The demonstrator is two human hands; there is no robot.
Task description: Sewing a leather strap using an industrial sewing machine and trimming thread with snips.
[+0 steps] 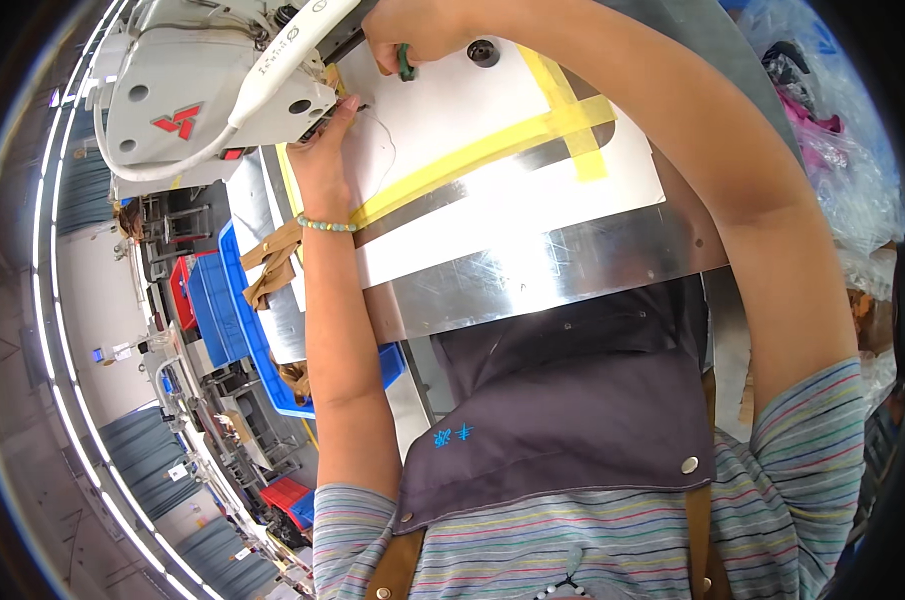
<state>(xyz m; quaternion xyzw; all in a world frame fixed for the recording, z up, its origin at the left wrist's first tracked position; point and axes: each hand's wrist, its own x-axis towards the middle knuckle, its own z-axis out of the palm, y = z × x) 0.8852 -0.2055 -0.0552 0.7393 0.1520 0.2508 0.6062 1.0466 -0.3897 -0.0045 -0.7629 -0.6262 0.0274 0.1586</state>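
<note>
Nearest the camera is my striped shirt (533, 545), with the dark apron (573, 410) over it. I'd hold my left hand (325, 150) steady beside the sewing machine (198, 110), fingertips clear of its underside, and the thread (393, 150) free of snags. My right hand (405, 35) is closed on a small green tool (406, 64), over the white sheet (453, 115); whether my left grips anything, I cannot tell.

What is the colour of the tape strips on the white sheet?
The tape strips are yellow, seen in the head view.
</note>
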